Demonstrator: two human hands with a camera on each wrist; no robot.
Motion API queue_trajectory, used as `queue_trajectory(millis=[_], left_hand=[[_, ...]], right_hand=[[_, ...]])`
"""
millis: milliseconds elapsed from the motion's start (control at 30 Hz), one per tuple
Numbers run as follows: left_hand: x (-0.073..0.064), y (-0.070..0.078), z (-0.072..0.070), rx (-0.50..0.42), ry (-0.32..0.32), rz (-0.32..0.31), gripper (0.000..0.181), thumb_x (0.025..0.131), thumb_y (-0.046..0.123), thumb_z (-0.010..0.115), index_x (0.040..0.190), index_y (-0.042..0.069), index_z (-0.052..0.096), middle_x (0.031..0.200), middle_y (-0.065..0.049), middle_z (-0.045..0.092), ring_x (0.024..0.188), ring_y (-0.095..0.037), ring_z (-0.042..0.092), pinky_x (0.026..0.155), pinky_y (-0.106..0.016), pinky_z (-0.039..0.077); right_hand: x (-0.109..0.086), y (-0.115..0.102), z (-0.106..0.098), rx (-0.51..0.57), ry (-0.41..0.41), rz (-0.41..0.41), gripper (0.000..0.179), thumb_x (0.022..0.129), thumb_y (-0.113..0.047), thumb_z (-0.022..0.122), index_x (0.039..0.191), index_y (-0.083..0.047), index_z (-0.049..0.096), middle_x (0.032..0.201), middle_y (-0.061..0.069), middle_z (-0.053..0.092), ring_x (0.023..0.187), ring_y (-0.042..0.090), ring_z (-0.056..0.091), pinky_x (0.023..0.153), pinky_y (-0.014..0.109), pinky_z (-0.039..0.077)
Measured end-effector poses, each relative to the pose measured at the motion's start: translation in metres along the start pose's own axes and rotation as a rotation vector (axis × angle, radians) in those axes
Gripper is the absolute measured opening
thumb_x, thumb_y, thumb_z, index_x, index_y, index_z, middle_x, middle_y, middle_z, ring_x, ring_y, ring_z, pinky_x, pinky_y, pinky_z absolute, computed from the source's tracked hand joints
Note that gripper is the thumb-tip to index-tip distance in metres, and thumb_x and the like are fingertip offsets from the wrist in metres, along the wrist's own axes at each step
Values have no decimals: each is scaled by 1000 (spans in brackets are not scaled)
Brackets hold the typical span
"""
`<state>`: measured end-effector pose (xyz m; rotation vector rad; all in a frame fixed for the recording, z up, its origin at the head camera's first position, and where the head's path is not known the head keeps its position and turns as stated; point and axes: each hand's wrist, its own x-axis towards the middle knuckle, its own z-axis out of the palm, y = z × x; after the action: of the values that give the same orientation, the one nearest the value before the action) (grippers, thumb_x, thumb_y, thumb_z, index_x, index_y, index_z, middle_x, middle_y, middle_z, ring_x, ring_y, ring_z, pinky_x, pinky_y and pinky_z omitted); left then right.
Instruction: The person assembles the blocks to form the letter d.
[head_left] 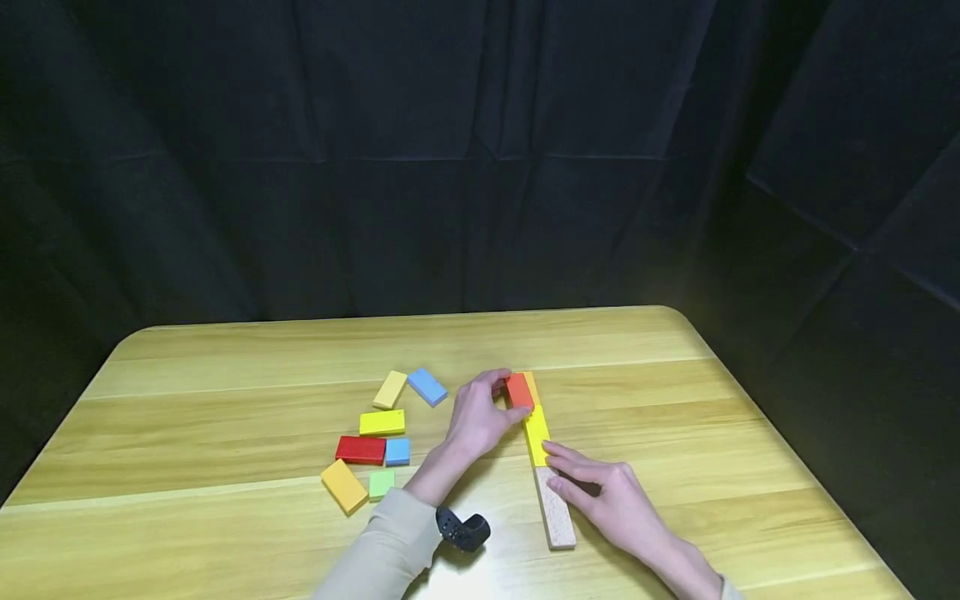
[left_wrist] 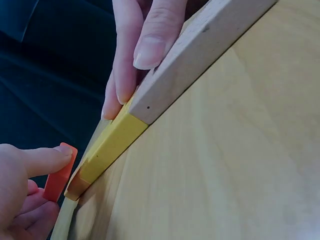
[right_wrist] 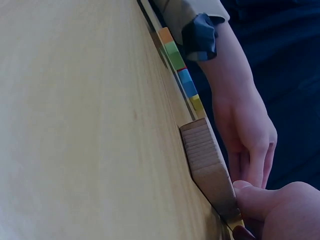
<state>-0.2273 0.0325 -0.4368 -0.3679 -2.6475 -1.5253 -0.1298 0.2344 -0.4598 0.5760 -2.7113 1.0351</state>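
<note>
"What do we see up close?"
"We see a right hand (right_wrist: 280, 210), its thumb against a pale wooden block (right_wrist: 207, 165) on the table (right_wrist: 110, 140)."
"And beyond?"
"We spot a left hand (right_wrist: 245, 127), fingertips hidden, below a beige sleeve (right_wrist: 176, 14) and dark wristband (right_wrist: 200, 40); an orange block (right_wrist: 164, 35), green block (right_wrist: 174, 55), blue block (right_wrist: 187, 82) and yellow block (right_wrist: 196, 103) show in a row."

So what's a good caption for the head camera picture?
Left grip holds an orange-red block near a row of blocks.

Bright red block (head_left: 519, 391) near orange block (head_left: 532, 384)
</note>
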Motion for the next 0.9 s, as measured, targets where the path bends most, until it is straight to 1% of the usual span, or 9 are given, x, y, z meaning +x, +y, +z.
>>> queue_trajectory(millis=[133,233,333,533,700,767,900], left_hand=[[5,-1,4,-25,25,-9,60,81,19,85,133,2,61,126,-14,67,111,-28,65,96,-38,55],[10,-1,9,-69,43,-15,58,82,20,84,133,3,61,126,-14,66,110,-27,66,96,-36,55],[15,-2,13,-101,62,-21,57,83,21,83,133,4,61,127,-13,66,110,-26,65,96,-35,55],[26,-2,17,-125,114,-10,55,83,19,82,132,4,62,129,-12,66,112,-27,65,98,-36,55],[36,-3,18,-130,131,-14,55,85,20,80,134,4,61,130,-13,65,116,-27,64,100,-37,53],[39,-4,19,-118,123,-27,55,86,22,79,135,5,60,131,-13,64,118,-26,63,102,-37,52],[44,-9,19,-85,130,-36,54,87,23,78,135,5,60,131,-12,64,119,-26,62,104,-38,51]], right_hand=[[0,1,1,-13,4,-16,31,91,-27,74,119,-12,74,133,-9,65,122,17,61,100,44,51],[0,1,0,-27,18,-23,30,90,-25,75,117,-12,75,131,-9,65,120,17,62,99,43,51],[0,0,0,-30,16,-31,30,90,-24,75,117,-12,75,131,-8,66,120,18,62,99,44,51],[-1,-2,0,-27,15,-31,31,90,-24,75,117,-11,75,132,-7,65,120,18,62,99,45,51],[-1,-2,0,-29,14,-19,31,90,-27,75,118,-12,75,132,-9,65,121,17,62,99,44,51],[-1,-3,1,-23,11,-16,31,91,-27,74,118,-12,75,132,-8,65,121,17,62,100,44,51],[-1,-6,3,-12,6,-18,31,90,-24,75,117,-10,75,131,-7,66,121,18,62,100,44,50]])
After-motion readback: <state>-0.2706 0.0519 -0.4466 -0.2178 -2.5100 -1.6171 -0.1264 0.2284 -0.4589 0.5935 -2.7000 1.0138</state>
